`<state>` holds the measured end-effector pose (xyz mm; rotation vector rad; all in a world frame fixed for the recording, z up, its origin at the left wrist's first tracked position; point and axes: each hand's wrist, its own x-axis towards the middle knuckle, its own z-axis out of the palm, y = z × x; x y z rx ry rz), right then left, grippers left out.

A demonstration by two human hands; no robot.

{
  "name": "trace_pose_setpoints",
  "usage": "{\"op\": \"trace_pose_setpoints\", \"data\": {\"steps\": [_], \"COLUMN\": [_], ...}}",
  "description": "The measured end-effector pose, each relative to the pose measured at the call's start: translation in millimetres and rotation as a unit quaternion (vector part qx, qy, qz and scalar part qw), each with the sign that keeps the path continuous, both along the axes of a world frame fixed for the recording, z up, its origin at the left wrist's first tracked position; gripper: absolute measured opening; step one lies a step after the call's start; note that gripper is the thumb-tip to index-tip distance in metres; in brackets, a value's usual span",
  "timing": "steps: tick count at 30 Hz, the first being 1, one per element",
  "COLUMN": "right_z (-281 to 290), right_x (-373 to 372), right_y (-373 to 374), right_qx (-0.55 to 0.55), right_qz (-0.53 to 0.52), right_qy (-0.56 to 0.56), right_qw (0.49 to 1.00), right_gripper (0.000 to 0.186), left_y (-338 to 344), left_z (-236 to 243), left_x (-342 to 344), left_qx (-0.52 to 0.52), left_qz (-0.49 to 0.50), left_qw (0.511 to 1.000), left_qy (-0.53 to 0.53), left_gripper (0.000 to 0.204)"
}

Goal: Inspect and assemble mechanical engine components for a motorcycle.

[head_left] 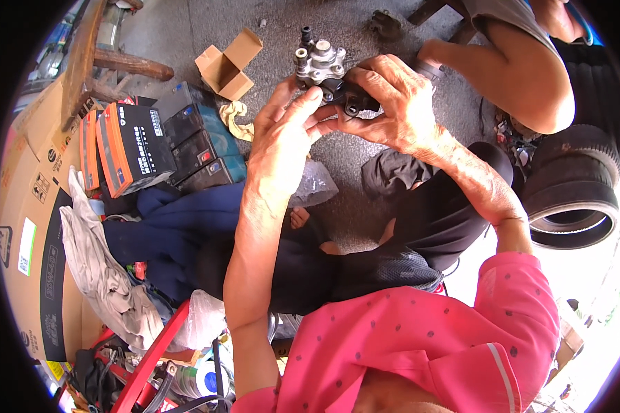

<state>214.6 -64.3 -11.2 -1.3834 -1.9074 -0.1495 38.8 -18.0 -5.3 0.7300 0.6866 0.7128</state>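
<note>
Raised in front of me is a small silver cast-metal part (321, 60) with bolt heads and short upright stubs, which looks like a carburetor or pump body. A black piece (359, 101) sits at its lower right; whether the two are joined is hidden by my fingers. My left hand (281, 141) grips the silver body from below, thumb on its near side. With bent fingers, my right hand (401, 103) closes round the black piece. The fingertips of both hands meet under the parts.
An opened small cardboard box (231, 65) and a yellowish cloth (235, 121) lie on the floor ahead. Orange-and-black boxes (134, 148) and dark batteries (196, 134) stand left. Tires (577, 182) are stacked right. Another person's bent leg (523, 72) is at the far right.
</note>
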Motion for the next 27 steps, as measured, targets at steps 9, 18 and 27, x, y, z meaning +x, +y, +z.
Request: {"op": "trace_pose_setpoints", "data": {"steps": [9, 18, 27], "right_z": [2.7, 9.9, 5.1], "right_x": [-5.1, -6.4, -4.9], "right_y": [0.7, -10.0, -4.9], "right_qx": [-0.026, 0.035, 0.02], "right_qz": [0.059, 0.123, 0.12], "right_qy": [0.059, 0.045, 0.035], "right_qw": [0.996, 0.991, 0.992], "right_gripper": [0.059, 0.059, 0.063], "left_y": [16.4, 11.9, 13.8], "left_z": [-5.6, -0.3, -2.0], "left_x": [-23.3, -23.2, -15.0], "left_qx": [0.004, -0.097, 0.05], "left_qz": [0.037, 0.006, 0.03], "left_qw": [0.998, 0.988, 0.998], "left_qy": [-0.048, -0.118, -0.029], "left_gripper": [0.023, 0.032, 0.033]}}
